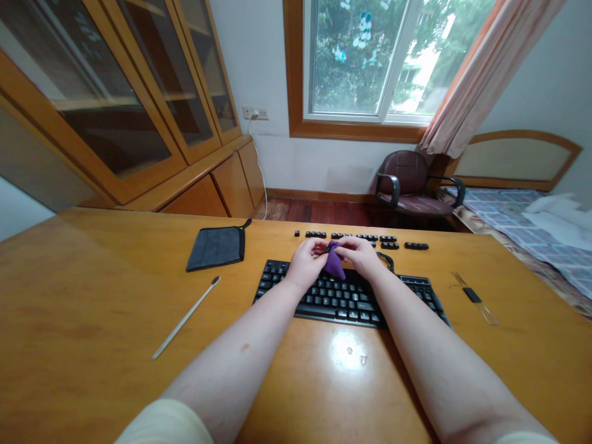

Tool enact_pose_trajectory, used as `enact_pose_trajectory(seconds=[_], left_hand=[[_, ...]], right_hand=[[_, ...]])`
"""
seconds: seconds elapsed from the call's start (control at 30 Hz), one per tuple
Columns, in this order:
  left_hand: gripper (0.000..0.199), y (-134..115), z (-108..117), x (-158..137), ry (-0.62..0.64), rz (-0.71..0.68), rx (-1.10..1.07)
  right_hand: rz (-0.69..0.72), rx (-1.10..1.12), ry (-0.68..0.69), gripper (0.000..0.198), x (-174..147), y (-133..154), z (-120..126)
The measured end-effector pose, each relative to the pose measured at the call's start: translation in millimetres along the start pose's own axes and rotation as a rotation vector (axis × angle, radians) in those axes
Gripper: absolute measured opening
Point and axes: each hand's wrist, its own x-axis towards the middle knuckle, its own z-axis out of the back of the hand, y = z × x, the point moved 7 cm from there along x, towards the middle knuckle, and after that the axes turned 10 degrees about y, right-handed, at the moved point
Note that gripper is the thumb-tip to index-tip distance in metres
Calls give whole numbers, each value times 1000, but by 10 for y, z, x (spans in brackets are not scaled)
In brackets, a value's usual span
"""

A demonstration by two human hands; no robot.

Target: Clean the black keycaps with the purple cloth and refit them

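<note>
Both my hands meet above the back part of a black keyboard [333,302]. My left hand [306,262] is closed in a pinch on a small black keycap [327,249], mostly covered by fingers. A purple cloth [335,266] is gripped by my right hand [361,254], its fingers pressing it against the keycap while a corner hangs down over the keys. Behind the keyboard, loose black keycaps [316,234] stand in short groups along the table's far side; my hands hide some of them. The keyboard's top row is partly hidden too.
A dark zippered pouch [216,248] and a long white-handled brush [187,317] lie on the wooden table [92,308] to the left. On the right is a wire keycap puller [472,295]. A coiled black cable [386,260] sits behind the keyboard. An office chair [409,179] stands beyond.
</note>
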Motion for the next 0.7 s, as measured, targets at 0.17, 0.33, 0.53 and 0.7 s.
enact_pose_trajectory(seconds=[0.17,0.33,0.53,0.7], left_hand=[[21,-17,11,7,8,-36,-9],[27,-47,-2,-1,51,-41,-55],[28,-22,5,3,-4,-20,-101],[31,-28,34,11,-36,-34,-60]], right_hand=[[-16,20,-39,25,6,-15,27],[-17,1,-24,26,-6,15,0],[-10,-13,-7,27,12,-37,6],[-23,-59,-70,31,11,-12,36]])
